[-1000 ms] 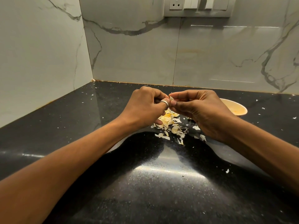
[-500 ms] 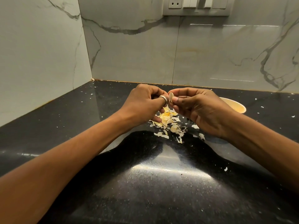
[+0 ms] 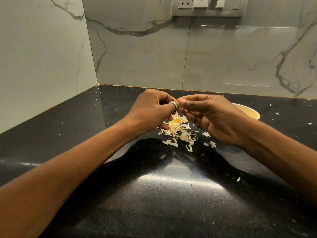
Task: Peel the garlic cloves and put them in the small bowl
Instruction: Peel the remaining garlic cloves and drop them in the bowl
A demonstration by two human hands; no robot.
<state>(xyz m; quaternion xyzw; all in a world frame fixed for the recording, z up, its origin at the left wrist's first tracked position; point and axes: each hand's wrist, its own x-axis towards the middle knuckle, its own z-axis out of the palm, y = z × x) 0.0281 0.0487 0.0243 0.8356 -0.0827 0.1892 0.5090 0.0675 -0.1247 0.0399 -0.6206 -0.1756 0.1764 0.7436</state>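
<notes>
My left hand [image 3: 151,110], a ring on one finger, and my right hand [image 3: 211,115] meet fingertip to fingertip above the black counter. Both pinch a small garlic clove that is almost wholly hidden between the fingers. Under them lies a pile of pale yellow garlic peels [image 3: 178,129]. The small cream bowl [image 3: 248,112] stands behind my right hand, mostly hidden by it; its contents cannot be seen.
The black speckled counter [image 3: 163,194] meets marble walls at the left and back. Loose peel flakes [image 3: 238,179] are scattered across it, more on the right side. A socket and switch panel [image 3: 207,6] sits high on the back wall.
Both hands stayed together over the peel pile, the fingers shifting slightly. The clove tip that showed between the thumbs half a second ago is now covered.
</notes>
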